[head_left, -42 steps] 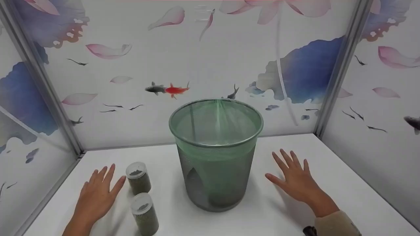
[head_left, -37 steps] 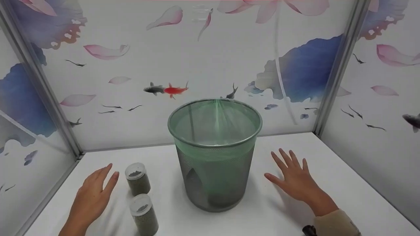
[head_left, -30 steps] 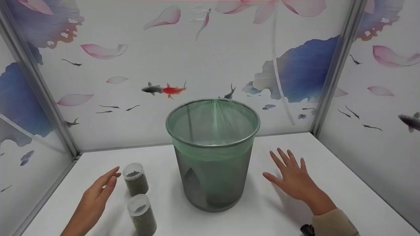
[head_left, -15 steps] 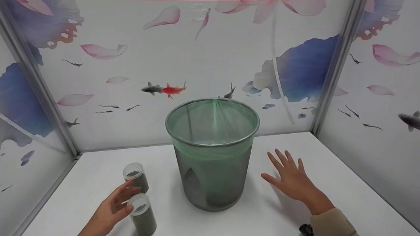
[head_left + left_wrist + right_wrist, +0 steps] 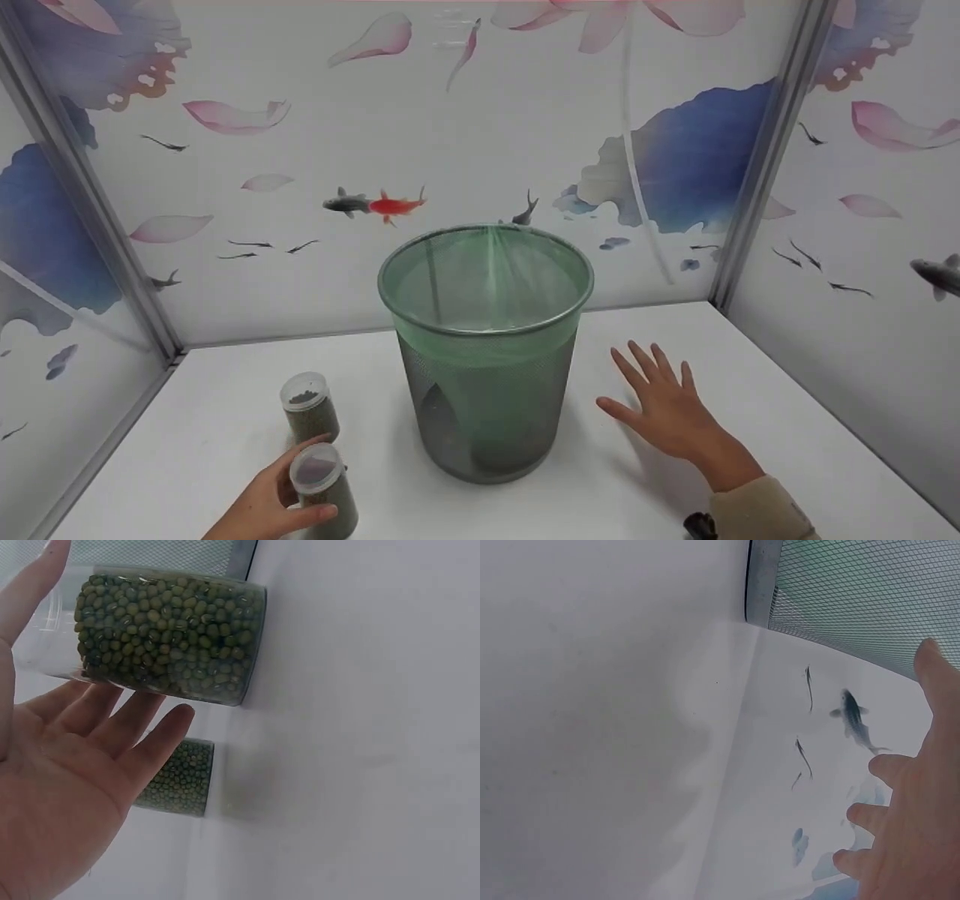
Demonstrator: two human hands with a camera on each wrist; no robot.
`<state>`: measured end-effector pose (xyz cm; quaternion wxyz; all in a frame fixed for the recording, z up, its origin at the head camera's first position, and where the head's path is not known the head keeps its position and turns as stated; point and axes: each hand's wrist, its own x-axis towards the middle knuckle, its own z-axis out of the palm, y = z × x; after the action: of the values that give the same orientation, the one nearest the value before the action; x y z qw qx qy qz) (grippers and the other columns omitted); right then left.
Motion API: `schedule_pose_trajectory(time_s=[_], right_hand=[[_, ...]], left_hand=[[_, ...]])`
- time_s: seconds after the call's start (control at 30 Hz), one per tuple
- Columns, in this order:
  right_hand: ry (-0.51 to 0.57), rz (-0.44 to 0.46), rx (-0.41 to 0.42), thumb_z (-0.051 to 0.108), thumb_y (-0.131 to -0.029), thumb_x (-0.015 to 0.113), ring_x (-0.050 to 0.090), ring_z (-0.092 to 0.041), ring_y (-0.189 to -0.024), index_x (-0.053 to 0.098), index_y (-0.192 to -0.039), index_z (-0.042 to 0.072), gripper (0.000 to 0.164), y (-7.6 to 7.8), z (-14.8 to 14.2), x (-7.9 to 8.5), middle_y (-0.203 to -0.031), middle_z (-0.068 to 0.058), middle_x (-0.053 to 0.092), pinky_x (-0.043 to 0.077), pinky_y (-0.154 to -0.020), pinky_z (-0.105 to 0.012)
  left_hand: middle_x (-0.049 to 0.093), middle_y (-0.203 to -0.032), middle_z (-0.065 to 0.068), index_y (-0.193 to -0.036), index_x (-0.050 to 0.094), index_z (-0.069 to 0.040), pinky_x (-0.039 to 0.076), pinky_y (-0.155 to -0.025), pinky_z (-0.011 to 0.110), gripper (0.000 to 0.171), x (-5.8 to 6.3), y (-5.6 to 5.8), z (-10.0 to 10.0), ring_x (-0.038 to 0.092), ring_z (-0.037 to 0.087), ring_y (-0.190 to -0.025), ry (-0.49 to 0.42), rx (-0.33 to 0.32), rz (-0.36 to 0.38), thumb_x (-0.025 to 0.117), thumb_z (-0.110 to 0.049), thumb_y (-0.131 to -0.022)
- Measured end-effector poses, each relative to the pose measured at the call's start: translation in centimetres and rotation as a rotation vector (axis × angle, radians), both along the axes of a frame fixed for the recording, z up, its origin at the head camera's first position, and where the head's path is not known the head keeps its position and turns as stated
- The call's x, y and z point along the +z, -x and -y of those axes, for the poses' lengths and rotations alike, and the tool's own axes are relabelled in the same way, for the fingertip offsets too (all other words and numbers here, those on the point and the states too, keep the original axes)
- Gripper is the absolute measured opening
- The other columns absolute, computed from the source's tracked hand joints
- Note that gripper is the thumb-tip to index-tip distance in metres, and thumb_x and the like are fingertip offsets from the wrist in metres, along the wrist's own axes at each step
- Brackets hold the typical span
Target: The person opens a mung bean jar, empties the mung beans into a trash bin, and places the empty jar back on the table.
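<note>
My left hand (image 5: 262, 499) grips the nearer clear jar of mung beans (image 5: 343, 499), thumb across its front and fingers behind it. Its base is at the left of the white table. Through its side in the left wrist view, green beans (image 5: 169, 634) fill most of it. A second mung bean jar (image 5: 311, 412) stands just beyond, partly covered by the fingertips. My right hand (image 5: 675, 420) is spread, palm down, to the right of a mesh wastebasket (image 5: 495, 405) with a green bag liner, and holds nothing.
The wastebasket stands upright mid-table, between the jars and my right hand, its wide mouth facing up. White panels (image 5: 465, 135) printed with fish and petals enclose the back and sides, joined by metal posts (image 5: 772, 165).
My left hand has come from the left of the jars, moved right and nearer, and closed round the nearer jar. The right hand has barely moved.
</note>
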<state>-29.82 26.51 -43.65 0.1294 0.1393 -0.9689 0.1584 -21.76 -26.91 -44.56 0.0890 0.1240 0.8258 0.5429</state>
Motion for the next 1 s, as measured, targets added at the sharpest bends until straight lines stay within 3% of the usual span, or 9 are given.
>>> schedule_pose_trajectory(time_s=[0.13,0.37,0.8,1.0], right_hand=[[-0.003,-0.002,0.002,0.07,-0.093,0.043,0.007,-0.043,-0.148,0.026,-0.157,0.021,0.082,0.0,0.0,0.0,-0.163,-0.012,0.018,0.0,-0.109,-0.072],[-0.011,-0.007,0.001,0.07,-0.093,0.042,0.007,-0.043,-0.148,0.027,-0.156,0.021,0.082,0.0,0.1,-0.1,-0.163,-0.012,0.019,0.001,-0.109,-0.072],[-0.005,-0.002,-0.003,0.07,-0.093,0.042,0.006,-0.042,-0.149,0.026,-0.157,0.023,0.081,-0.1,0.1,0.2,-0.163,-0.011,0.018,0.001,-0.11,-0.071],[-0.002,-0.002,-0.001,0.07,-0.093,0.043,0.007,-0.042,-0.148,0.026,-0.157,0.022,0.081,-0.1,0.1,0.1,-0.163,-0.012,0.018,0.001,-0.109,-0.071]], left_hand=[[0.056,-0.135,0.022,-0.148,0.032,0.005,0.046,-0.1,0.052,0.077,-0.3,0.1,-0.2,0.053,0.039,-0.126,0.033,-0.039,-0.009,0.072,-0.025,-0.089],[0.061,-0.129,0.02,-0.142,0.041,0.005,0.04,-0.104,0.056,0.066,-0.7,0.2,-0.8,0.057,0.033,-0.122,0.004,-0.064,0.002,0.071,-0.022,-0.09],[0.061,-0.13,0.018,-0.135,0.049,0.004,0.032,-0.107,0.063,0.061,-0.5,0.3,-1.1,0.052,0.038,-0.127,0.007,-0.015,0.104,0.074,-0.028,-0.089],[0.062,-0.128,0.018,-0.132,0.051,0.004,0.033,-0.107,0.061,0.058,-0.5,0.3,-1.2,0.053,0.036,-0.126,-0.002,-0.014,0.095,0.074,-0.028,-0.089]])
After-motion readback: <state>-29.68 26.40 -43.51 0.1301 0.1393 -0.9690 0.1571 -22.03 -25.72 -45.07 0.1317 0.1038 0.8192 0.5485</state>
